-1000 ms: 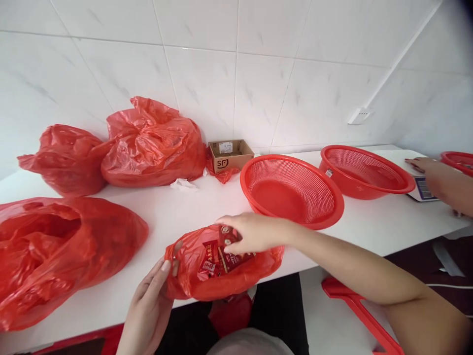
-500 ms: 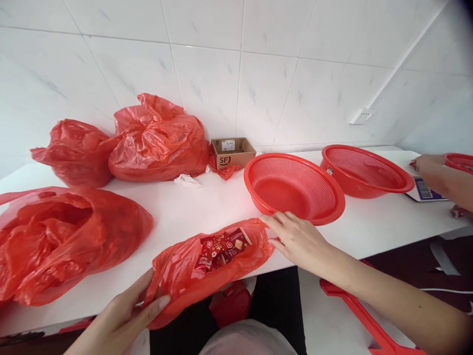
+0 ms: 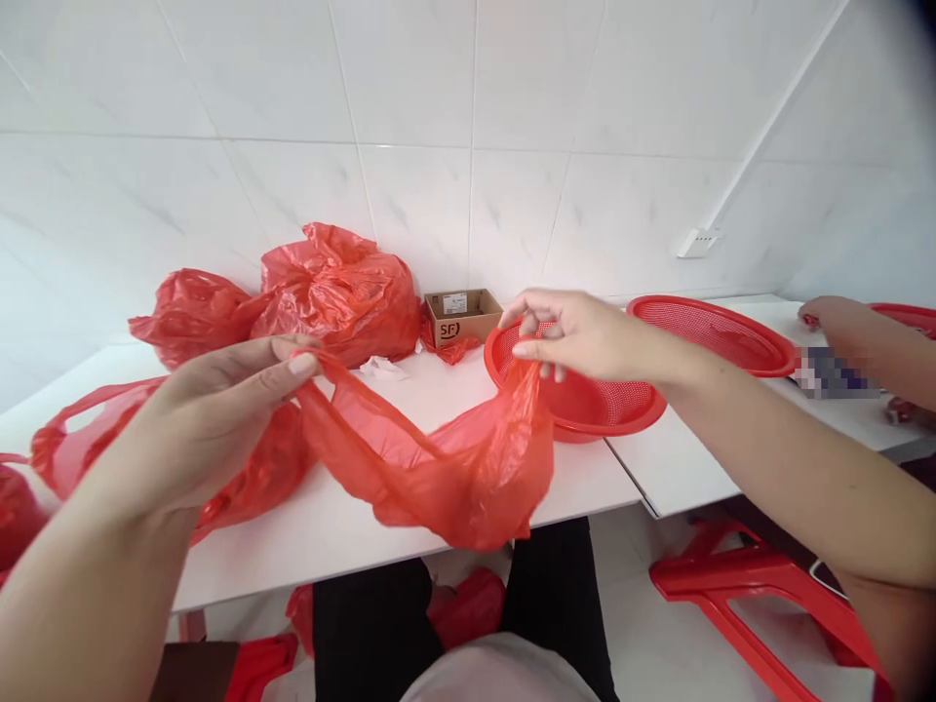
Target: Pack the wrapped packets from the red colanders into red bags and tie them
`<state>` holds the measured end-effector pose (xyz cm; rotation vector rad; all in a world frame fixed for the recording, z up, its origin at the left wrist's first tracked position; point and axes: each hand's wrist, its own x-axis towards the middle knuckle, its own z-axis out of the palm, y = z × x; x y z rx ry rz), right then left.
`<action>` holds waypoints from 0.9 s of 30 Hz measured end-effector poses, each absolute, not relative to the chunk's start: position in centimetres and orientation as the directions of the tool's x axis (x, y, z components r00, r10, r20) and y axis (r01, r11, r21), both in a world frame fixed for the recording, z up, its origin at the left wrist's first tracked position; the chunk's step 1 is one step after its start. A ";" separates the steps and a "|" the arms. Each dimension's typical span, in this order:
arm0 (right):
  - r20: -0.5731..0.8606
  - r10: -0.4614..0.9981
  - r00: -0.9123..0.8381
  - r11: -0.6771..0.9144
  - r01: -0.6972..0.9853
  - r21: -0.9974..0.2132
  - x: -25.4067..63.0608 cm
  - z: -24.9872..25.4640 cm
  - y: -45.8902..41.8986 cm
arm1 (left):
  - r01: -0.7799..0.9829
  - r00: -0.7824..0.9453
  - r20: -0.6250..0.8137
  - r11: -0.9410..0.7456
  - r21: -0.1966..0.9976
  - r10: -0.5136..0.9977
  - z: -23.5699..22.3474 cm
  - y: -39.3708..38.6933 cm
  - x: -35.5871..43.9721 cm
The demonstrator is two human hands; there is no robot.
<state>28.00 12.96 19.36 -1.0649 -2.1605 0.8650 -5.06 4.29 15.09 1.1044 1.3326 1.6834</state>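
Faces a big white tile wall (image 3: pixel 409 78), at a long white desk (image 3: pixel 292 546). Has a fat red bag (image 3: pixel 351 302) at the back of the desk, by the wall, with a smaller red bag (image 3: pixel 194 312) just beside it on the left. Has one more red bag, the near left bag (image 3: pixel 263 473), partly hidden by the left hand (image 3: pixel 197 414). To the right, a near red basket (image 3: pixel 621 405) full of little holes, partly covered by the right hand (image 3: pixel 577 336), and a far red basket (image 3: pixel 709 331) behind it. At the right end, another person's arm (image 3: pixel 896 356) over the desk.

Holds up a thin red bag (image 3: pixel 460 483) in the middle, at the near edge of the desk, hanging between both hands. Cannot see inside. Pinches one top side with the left fingers and the other top side with the right fingers.

Near the fat red bag, a small brown box (image 3: pixel 468 327) marked "SF", and a scrap of white paper (image 3: pixel 384 369).
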 end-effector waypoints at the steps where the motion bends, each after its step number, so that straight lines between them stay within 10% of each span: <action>1: 0.227 0.821 -0.524 0.491 0.443 -0.750 27.7 19.8 13.0 | -0.034 -0.278 0.227 -0.245 0.969 0.933 15.6 4.5 -4.1; 7: 0.298 0.715 -0.633 0.611 0.358 -0.706 26.0 21.9 12.6 | -0.169 0.130 0.284 -0.261 0.950 0.950 16.7 5.3 -1.2; 11: 0.367 0.599 -0.712 0.685 0.219 -0.694 22.6 22.7 11.7 | 0.052 0.360 0.115 -0.142 0.988 0.926 17.3 6.8 0.7; 16: 0.456 0.463 -0.760 0.744 0.053 -0.666 18.5 21.1 11.9 | 0.325 0.344 -0.031 -0.088 0.941 0.938 16.9 8.5 2.2; 27: 0.436 0.590 -0.679 0.618 0.032 -0.786 20.8 16.6 11.9 | 0.191 0.323 -0.043 -0.021 0.981 0.945 15.8 9.0 -0.1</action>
